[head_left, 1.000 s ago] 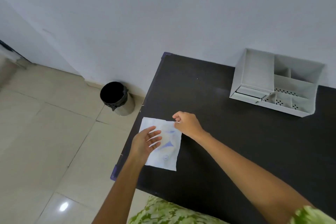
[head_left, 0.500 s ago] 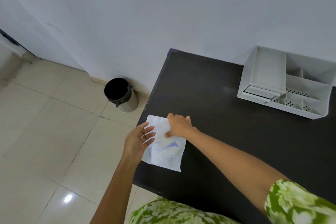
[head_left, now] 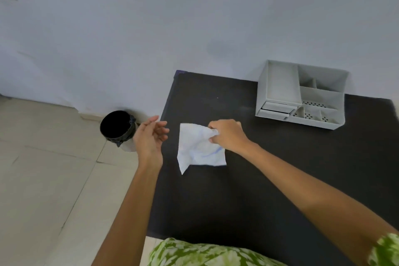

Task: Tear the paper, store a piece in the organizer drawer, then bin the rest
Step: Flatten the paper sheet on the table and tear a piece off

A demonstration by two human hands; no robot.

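Observation:
A crumpled white paper [head_left: 197, 149] with faint blue marks hangs above the black table [head_left: 248, 190], lifted off its surface. My right hand [head_left: 226, 136] is shut on the paper's upper right corner. My left hand [head_left: 150, 138] hovers open just left of the paper, over the table's left edge, not touching it. A white desk organizer [head_left: 280, 84] with a small drawer [head_left: 277, 107] at its lower left stands at the back right of the table. A black-lined bin [head_left: 117, 125] sits on the floor to the left.
A pale wall runs behind the table. Beige floor tiles [head_left: 47, 179] spread to the left, below the bin. My green patterned clothing [head_left: 194, 252] fills the bottom edge.
The paper lay flat at the table's left edge under both hands. My right hand has picked it up by a corner and my left hand has come off it.

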